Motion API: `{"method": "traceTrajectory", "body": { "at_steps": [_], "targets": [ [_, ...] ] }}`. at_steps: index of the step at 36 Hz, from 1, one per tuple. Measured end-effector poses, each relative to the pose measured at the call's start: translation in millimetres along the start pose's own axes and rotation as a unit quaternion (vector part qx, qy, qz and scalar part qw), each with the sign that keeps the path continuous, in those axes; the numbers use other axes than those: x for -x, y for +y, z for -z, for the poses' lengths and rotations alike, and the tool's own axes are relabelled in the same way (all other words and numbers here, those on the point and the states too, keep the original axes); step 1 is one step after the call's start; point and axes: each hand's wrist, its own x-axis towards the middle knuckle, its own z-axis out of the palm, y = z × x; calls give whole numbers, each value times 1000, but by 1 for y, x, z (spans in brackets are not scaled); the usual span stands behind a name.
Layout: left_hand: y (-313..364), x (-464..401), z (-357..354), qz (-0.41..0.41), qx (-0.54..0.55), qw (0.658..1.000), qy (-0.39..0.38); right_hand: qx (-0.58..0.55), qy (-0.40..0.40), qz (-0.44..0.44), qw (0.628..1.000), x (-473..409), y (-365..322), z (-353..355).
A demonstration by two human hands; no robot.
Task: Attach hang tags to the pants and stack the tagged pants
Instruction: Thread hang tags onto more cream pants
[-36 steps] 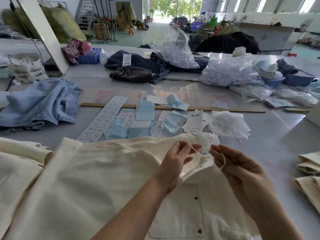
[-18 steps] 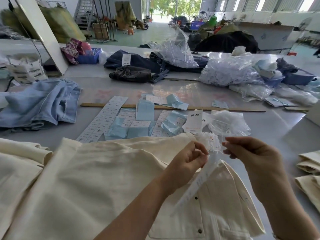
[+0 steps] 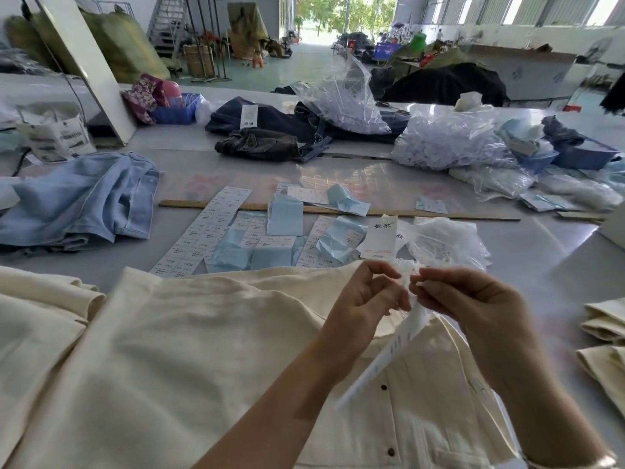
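Cream pants (image 3: 209,350) lie spread on the grey table in front of me, waistband with dark buttons at the lower right. A white hang tag (image 3: 382,360) dangles on its white string above the waistband. My left hand (image 3: 365,299) and my right hand (image 3: 470,299) meet just above the pants, fingertips almost touching, and both pinch the tag's string at its top. More white strings (image 3: 406,265) lie bunched just behind my fingers. A loose hang tag (image 3: 380,240) rests on the table beyond.
Sticker sheets and blue papers (image 3: 270,238) lie past the pants, with a wooden ruler (image 3: 338,211) behind. Light blue jeans (image 3: 81,201) sit at the left, dark jeans (image 3: 270,140) further back. Plastic bags (image 3: 446,140) are at the right; folded cream pants (image 3: 605,333) at the right edge.
My hands have come together above the waistband. The hang tag came up off the pants and now hangs on its string between them.
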Motion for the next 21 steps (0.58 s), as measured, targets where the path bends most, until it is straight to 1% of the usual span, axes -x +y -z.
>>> {"method": "traceTrajectory", "body": {
  "at_steps": [3, 6, 8, 11, 12, 15, 21],
  "targets": [
    [1, 1, 0, -13, -4, 1000, 13, 34, 17, 23, 999, -2, 5, -4],
    [1, 2, 0, -22, 7, 1000, 15, 30, 29, 21, 999, -3, 9, -7],
    [1, 3, -1, -25, 6, 1000, 7, 3, 27, 2, 1000, -4, 10, -9],
    [2, 4, -2, -23, 10, 1000, 0, -74, -11, -38, 997, -3, 12, -12],
    [2, 4, -2, -22, 13, 1000, 3, -94, -12, -51, 994, -3, 13, -12],
    [2, 5, 1, -26, 7, 1000, 17, -129, 2, -82, 988, -3, 16, -10],
    [-2, 9, 7, -27, -23, 999, 39, -158, 17, -108, 981, 2, 23, -13]
  ]
}}
